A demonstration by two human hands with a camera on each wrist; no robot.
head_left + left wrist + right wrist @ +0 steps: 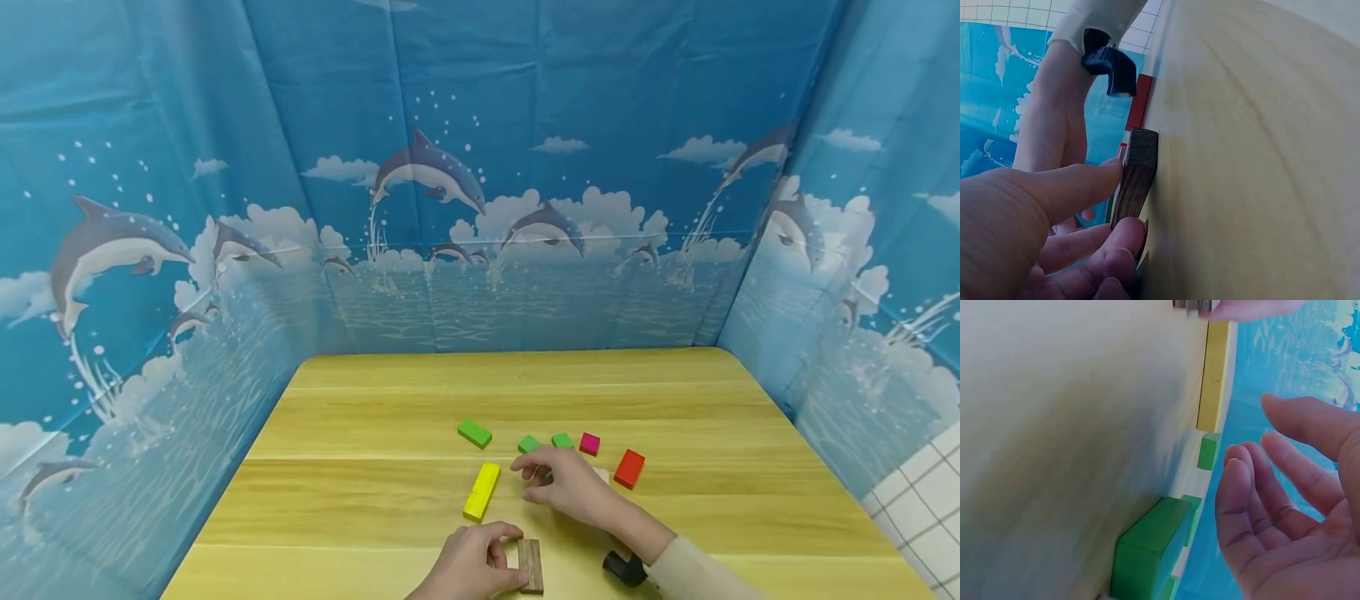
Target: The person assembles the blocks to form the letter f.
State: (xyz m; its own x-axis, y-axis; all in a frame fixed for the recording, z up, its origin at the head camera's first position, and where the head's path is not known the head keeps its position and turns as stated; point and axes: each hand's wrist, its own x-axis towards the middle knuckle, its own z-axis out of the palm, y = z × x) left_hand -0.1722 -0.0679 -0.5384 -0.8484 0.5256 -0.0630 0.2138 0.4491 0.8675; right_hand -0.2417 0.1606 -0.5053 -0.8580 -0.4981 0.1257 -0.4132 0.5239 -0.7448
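My left hand (472,562) pinches a dark brown wooden block (532,567) between thumb and fingers, low on the yellow wood-grain table. A line runs along the block's length in the head view; whether it is one piece or two I cannot tell. In the left wrist view the thumb lies against the brown block (1138,169). Farther forward and to the right, my right hand (566,483) hovers with loosely bent fingers, holding nothing. A yellow block (482,492) lies to its left. Beneath and beyond the hand are green blocks, the nearest a large green block (1147,550) in the right wrist view.
Past the right hand lie small green blocks (528,444), a pink block (590,443) and a red block (629,468). A pale block (602,474) is partly hidden by that hand. Another green block (475,433) lies farther left. Dolphin-print curtains (480,300) border the table.
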